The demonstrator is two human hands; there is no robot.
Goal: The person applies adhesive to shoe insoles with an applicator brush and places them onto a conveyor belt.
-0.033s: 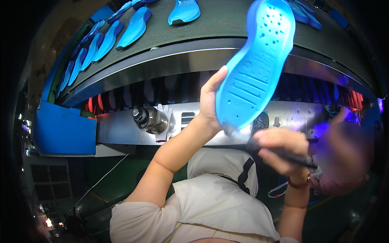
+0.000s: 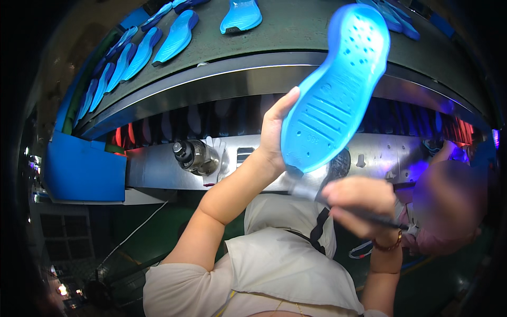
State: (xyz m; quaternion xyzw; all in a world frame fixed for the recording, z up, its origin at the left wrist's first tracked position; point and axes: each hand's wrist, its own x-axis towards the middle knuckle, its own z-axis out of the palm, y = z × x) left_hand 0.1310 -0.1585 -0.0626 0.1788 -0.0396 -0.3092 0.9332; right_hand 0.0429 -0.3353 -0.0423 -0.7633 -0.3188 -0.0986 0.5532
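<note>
The left hand (image 2: 273, 129) grips the left edge of a blue sole (image 2: 330, 108) over the metal surface (image 2: 150, 166). Nearer and right, the right hand (image 2: 364, 203) pinches a blurred, dark-handled brush (image 2: 388, 219).

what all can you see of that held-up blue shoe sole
The shoe sole is glossy light blue, seemingly moulded foam or rubber, with a thick side edge, pits clustered toward its upper end, crosswise grooves below, and a dark patch at its lower tip. It is held up aslant, upper end leaning right, the left hand gripping its left edge. A blurred brush-like tool is near the lower tip; contact is unclear.
</note>
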